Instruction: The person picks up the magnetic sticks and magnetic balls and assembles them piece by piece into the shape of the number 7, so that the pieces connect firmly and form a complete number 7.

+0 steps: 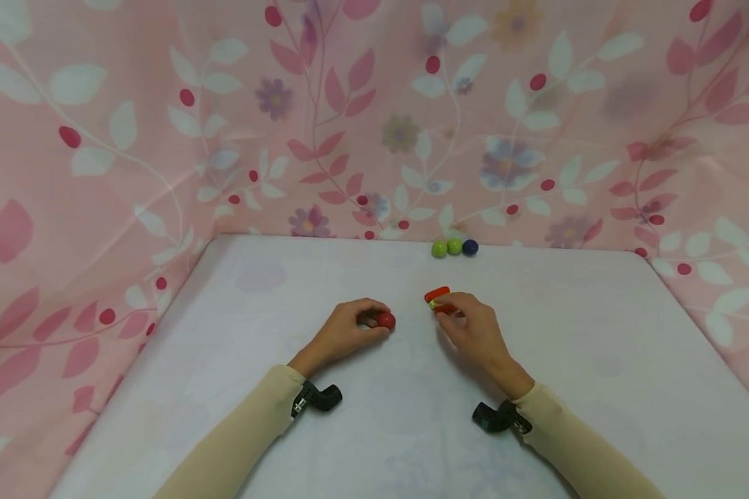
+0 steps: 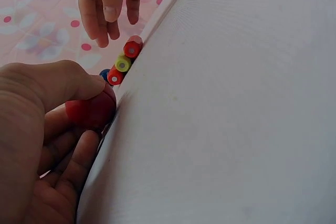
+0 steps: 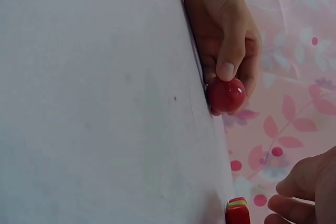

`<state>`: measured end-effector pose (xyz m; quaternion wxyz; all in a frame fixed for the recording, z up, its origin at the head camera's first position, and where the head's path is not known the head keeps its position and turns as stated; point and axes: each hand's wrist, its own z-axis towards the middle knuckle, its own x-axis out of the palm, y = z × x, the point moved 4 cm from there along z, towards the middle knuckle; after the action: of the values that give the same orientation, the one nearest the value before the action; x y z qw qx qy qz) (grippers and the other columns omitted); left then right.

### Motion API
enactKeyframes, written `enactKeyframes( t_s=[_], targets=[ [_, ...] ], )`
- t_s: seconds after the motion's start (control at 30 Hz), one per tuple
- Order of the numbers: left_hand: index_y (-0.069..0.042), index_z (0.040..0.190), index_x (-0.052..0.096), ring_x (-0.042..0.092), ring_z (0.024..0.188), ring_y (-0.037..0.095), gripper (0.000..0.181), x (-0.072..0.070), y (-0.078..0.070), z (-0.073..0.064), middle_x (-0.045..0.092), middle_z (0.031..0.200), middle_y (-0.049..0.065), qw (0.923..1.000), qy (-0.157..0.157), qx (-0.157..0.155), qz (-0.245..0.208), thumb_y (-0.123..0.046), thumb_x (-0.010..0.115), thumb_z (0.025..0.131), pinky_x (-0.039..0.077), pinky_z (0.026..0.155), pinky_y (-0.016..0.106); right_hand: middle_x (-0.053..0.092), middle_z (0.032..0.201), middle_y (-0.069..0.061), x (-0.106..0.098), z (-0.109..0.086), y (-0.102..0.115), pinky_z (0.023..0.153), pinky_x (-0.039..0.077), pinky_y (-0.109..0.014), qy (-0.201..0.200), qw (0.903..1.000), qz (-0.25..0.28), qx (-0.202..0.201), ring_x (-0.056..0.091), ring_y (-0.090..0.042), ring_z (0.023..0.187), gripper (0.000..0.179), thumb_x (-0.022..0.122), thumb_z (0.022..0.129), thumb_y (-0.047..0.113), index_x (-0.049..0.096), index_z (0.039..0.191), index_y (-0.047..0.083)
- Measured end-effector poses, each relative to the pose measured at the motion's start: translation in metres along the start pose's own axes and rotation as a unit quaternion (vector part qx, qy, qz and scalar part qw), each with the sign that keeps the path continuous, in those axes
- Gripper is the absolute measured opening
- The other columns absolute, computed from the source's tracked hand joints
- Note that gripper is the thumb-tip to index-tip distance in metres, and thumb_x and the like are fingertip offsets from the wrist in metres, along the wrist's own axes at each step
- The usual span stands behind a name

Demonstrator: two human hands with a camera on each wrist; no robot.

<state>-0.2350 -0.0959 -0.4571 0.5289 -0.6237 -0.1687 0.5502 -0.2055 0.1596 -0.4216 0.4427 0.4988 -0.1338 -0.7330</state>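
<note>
On the table (image 1: 406, 443), my left hand (image 1: 342, 330) pinches the red ball (image 1: 386, 321), probably light, hard and slippery, best held round its middle, while my right hand (image 1: 476, 330), loosely parted, empty, hangs by the sticks (image 1: 437, 294).

Through the head camera I see a pink cloth (image 1: 374, 125) that hangs like a wall behind a white-covered table (image 1: 381, 423) and continues along its left and right sides. Its print has white and rose leaves, red berries and some blurred flowers. On the table cover I can notice very pale shapes. The light looks soft to me, rather dim.
</note>
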Motion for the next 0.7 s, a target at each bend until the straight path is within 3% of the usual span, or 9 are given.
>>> enactKeyframes(
  t_s=[0.37, 0.7],
  targets=[
    [-0.016, 0.125, 0.072, 0.067, 0.098, 0.011, 0.034, 0.002, 0.003, 0.000, 0.069, 0.115, -0.006, 1.0000, 0.000, 0.003, -0.003, -0.019, 0.080, 0.092, 0.054, 0.087, 0.034, 0.069, 0.126, -0.011, 0.001, 0.013, -0.021, 0.096, 0.051, -0.052, 0.047, 0.9971, -0.049, 0.034, 0.058, -0.031, 0.119, 0.030, 0.073, 0.095, -0.001, 0.074, 0.124, 0.004],
    [-0.017, 0.124, 0.071, 0.067, 0.098, 0.010, 0.032, 0.001, 0.002, -0.001, 0.069, 0.115, -0.008, 1.0000, 0.001, 0.008, -0.001, -0.019, 0.080, 0.093, 0.054, 0.087, 0.033, 0.066, 0.125, -0.014, 0.006, 0.022, -0.029, 0.099, 0.049, -0.052, 0.076, 0.9937, -0.071, 0.043, 0.055, -0.034, 0.119, 0.026, 0.076, 0.094, 0.006, 0.073, 0.121, 0.003]
  ],
)
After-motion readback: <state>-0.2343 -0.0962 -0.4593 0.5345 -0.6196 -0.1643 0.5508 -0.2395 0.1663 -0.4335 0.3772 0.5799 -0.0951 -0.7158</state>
